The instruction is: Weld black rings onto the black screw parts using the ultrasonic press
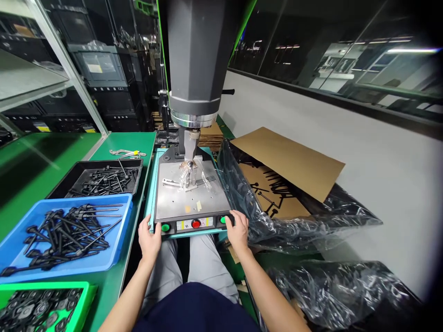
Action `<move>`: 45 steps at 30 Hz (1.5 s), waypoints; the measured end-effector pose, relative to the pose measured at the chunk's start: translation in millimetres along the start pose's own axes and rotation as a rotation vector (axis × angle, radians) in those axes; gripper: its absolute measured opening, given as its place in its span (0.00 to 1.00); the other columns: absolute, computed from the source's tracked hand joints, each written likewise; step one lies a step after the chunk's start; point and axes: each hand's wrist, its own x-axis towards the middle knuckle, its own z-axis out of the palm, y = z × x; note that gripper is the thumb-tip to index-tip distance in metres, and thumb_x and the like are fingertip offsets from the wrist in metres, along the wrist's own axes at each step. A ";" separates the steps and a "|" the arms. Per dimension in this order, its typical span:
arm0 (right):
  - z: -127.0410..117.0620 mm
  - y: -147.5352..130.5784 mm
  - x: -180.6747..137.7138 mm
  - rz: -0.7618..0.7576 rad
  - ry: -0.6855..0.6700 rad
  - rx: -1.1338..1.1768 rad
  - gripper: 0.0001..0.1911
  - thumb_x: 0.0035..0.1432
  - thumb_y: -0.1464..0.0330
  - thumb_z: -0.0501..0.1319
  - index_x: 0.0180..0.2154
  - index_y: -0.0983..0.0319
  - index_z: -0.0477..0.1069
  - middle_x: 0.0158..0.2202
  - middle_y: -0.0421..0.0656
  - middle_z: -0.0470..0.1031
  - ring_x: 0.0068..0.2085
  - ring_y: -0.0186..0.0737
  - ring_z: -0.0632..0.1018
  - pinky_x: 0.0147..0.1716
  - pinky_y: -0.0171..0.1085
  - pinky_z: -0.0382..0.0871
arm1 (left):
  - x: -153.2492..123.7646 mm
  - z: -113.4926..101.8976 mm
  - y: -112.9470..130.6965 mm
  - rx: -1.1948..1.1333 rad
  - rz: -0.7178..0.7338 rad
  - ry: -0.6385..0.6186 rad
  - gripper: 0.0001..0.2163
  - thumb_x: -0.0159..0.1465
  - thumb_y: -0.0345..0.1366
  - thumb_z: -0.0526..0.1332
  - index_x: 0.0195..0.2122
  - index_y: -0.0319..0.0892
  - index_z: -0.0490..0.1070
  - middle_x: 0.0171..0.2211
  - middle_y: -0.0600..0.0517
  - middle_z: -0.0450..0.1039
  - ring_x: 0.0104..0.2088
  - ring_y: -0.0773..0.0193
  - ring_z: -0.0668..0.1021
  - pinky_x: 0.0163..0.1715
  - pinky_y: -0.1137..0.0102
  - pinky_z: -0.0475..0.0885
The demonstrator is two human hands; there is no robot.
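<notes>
In the head view, a bench machine that looks like an ultrasonic welder stands in front of me, its metal base plate (169, 200) under a dark grey head (195, 55). My left hand (150, 237) is wrapped round the base's front left corner, thumb beside a green button (166, 228). Round the front right corner goes my right hand (238, 229), its thumb at the other green button (223, 220). Between them sits a red button (196, 224). The metal horn (191, 146) comes down to a small fixture (188, 177) with clear film around it; the part there is hard to make out.
On the green bench at left are a blue tray (116, 251) and a black tray (83, 170) of black rods, a green tray (90, 295) of black round parts, and pliers (128, 152). To the right stands a plastic-lined box (256, 207) with cardboard (294, 161) over it.
</notes>
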 end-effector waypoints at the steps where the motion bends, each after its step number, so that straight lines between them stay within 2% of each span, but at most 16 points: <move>1: 3.9 11.6 -8.8 0.065 -0.019 -0.047 0.22 0.64 0.57 0.58 0.53 0.64 0.72 0.50 0.56 0.72 0.52 0.55 0.73 0.52 0.56 0.68 | -5.2 -1.0 -10.4 0.081 0.000 -0.016 0.27 0.60 0.46 0.63 0.60 0.43 0.66 0.58 0.40 0.68 0.58 0.47 0.71 0.58 0.52 0.67; 4: 21.2 37.0 -22.6 0.217 -0.129 -0.083 0.34 0.62 0.50 0.57 0.61 0.67 0.64 0.55 0.61 0.68 0.56 0.60 0.70 0.53 0.58 0.65 | -10.5 4.8 -35.4 0.139 -0.083 -0.109 0.32 0.57 0.49 0.65 0.60 0.40 0.66 0.56 0.38 0.69 0.58 0.45 0.71 0.58 0.52 0.66; 6: 31.4 45.4 -25.0 0.282 -0.182 -0.042 0.38 0.61 0.49 0.57 0.63 0.65 0.60 0.56 0.61 0.67 0.57 0.60 0.70 0.54 0.56 0.66 | -7.7 10.4 -45.2 0.093 -0.140 -0.156 0.32 0.56 0.51 0.65 0.59 0.40 0.67 0.55 0.39 0.71 0.55 0.47 0.74 0.55 0.55 0.69; 10: 40.5 51.6 -28.6 0.337 -0.156 -0.013 0.40 0.60 0.45 0.56 0.64 0.63 0.58 0.57 0.60 0.67 0.57 0.61 0.70 0.53 0.55 0.66 | 0.8 12.0 -48.9 0.005 -0.171 -0.166 0.32 0.53 0.51 0.68 0.55 0.40 0.69 0.53 0.41 0.73 0.53 0.47 0.75 0.54 0.56 0.68; 15: 41.5 54.3 -36.4 0.303 -0.143 -0.007 0.39 0.61 0.45 0.53 0.64 0.63 0.59 0.57 0.61 0.67 0.59 0.62 0.69 0.55 0.58 0.63 | 6.5 3.4 -38.7 -0.119 -0.207 -0.201 0.30 0.49 0.49 0.71 0.50 0.40 0.71 0.47 0.42 0.75 0.50 0.47 0.77 0.55 0.53 0.69; 17: 41.4 55.1 -39.3 0.299 -0.158 0.012 0.37 0.64 0.47 0.50 0.66 0.63 0.57 0.59 0.60 0.66 0.61 0.61 0.67 0.56 0.59 0.62 | 6.5 1.2 -34.9 -0.148 -0.232 -0.201 0.30 0.48 0.48 0.72 0.50 0.40 0.71 0.49 0.41 0.75 0.52 0.47 0.76 0.56 0.53 0.68; 21: 40.5 56.7 -43.3 0.326 -0.196 0.031 0.39 0.65 0.48 0.48 0.68 0.63 0.52 0.62 0.60 0.63 0.63 0.60 0.65 0.58 0.59 0.60 | 3.0 0.3 -29.0 -0.161 -0.240 -0.116 0.30 0.53 0.46 0.70 0.55 0.41 0.68 0.56 0.39 0.70 0.57 0.47 0.73 0.58 0.53 0.67; 28: 40.8 56.7 -45.4 0.340 -0.193 0.031 0.42 0.63 0.46 0.50 0.68 0.65 0.52 0.64 0.61 0.62 0.65 0.60 0.63 0.60 0.59 0.60 | -0.7 -6.9 -10.9 -0.135 -0.188 -0.012 0.26 0.59 0.45 0.65 0.58 0.42 0.66 0.59 0.40 0.68 0.59 0.49 0.71 0.60 0.54 0.66; 31: 42.3 54.3 -45.8 0.354 -0.171 0.022 0.43 0.62 0.45 0.51 0.68 0.65 0.53 0.64 0.62 0.62 0.65 0.62 0.64 0.60 0.59 0.59 | 0.8 -5.3 2.6 -0.262 -0.169 0.001 0.23 0.61 0.43 0.64 0.56 0.43 0.67 0.57 0.41 0.70 0.58 0.51 0.73 0.58 0.56 0.69; 34: 41.1 51.4 -43.1 0.373 -0.155 0.037 0.43 0.61 0.45 0.52 0.67 0.66 0.54 0.63 0.62 0.63 0.64 0.62 0.65 0.59 0.59 0.60 | 8.8 6.7 20.9 -0.436 -0.188 -0.019 0.21 0.60 0.41 0.66 0.54 0.43 0.69 0.53 0.41 0.73 0.53 0.53 0.76 0.56 0.58 0.71; 38: 30.4 40.7 -28.4 0.387 -0.120 0.064 0.37 0.62 0.47 0.52 0.61 0.67 0.63 0.58 0.62 0.68 0.60 0.60 0.70 0.58 0.58 0.63 | 32.4 32.1 51.7 -0.657 -0.354 -0.146 0.20 0.59 0.41 0.68 0.50 0.41 0.70 0.50 0.41 0.75 0.50 0.57 0.79 0.53 0.59 0.73; 42: 19.1 6.5 -6.6 0.273 0.002 0.106 0.26 0.64 0.53 0.54 0.51 0.66 0.72 0.51 0.59 0.73 0.53 0.55 0.75 0.54 0.54 0.69 | 64.2 52.3 82.4 -0.917 -0.718 -0.402 0.18 0.61 0.47 0.66 0.44 0.40 0.70 0.47 0.39 0.76 0.42 0.58 0.82 0.42 0.64 0.79; 45: 23.6 -31.1 4.8 0.201 -0.115 0.297 0.19 0.66 0.58 0.54 0.48 0.62 0.75 0.46 0.54 0.77 0.45 0.48 0.79 0.45 0.47 0.76 | 85.3 61.9 98.9 -1.086 -0.927 -0.540 0.18 0.62 0.49 0.64 0.40 0.37 0.70 0.42 0.38 0.78 0.38 0.57 0.83 0.34 0.66 0.80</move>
